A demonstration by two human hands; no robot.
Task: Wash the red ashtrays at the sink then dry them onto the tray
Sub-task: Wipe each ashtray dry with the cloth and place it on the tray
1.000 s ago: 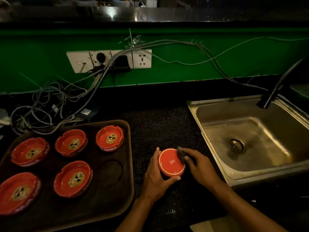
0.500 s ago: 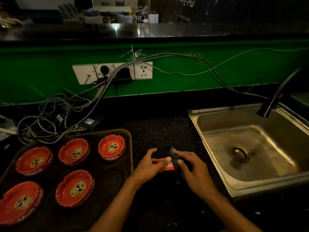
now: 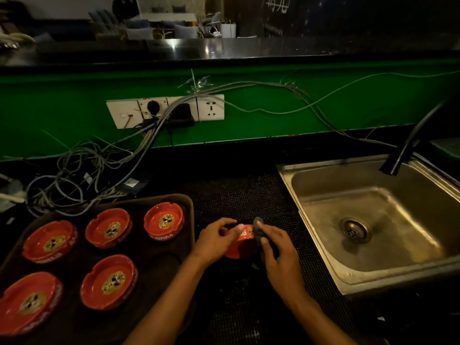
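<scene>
Held ashtray: round red ashtray with white lettering on its side (image 3: 241,241) sat between both hands, over the black textured mat (image 3: 239,195), between tray and sink; whether it rested on the mat or was lifted, cannot tell.
Left hand: left hand (image 3: 216,237) gripped the ashtray's left side, fingers curled over the far rim, thumb across the near rim.
Right hand: right hand (image 3: 277,250) pinched a small dark grey cloth (image 3: 258,229) against the ashtray's right rim, fingers curled round the cloth.
Grip relation: ashtray tilted, side wall facing camera; cloth touching its upper right edge, left thumb just beside the cloth.
Tray: dark brown rectangular tray with rounded corners (image 3: 184,207) lay on the bench's left part, its right edge near the left hand.
Tray load: five red ashtrays with gold emblems, upright, apart from each other; three along the far edge (image 3: 163,221) (image 3: 108,228) (image 3: 49,241), two along the near edge (image 3: 108,282) (image 3: 29,303).
Sink: stainless steel sink (image 3: 323,175) at the bench's right end, black tap (image 3: 408,148) over its far right corner.
Wall: green wall with white socket strip (image 3: 211,107), grey cables (image 3: 99,165) heaped on the bench's far left.
</scene>
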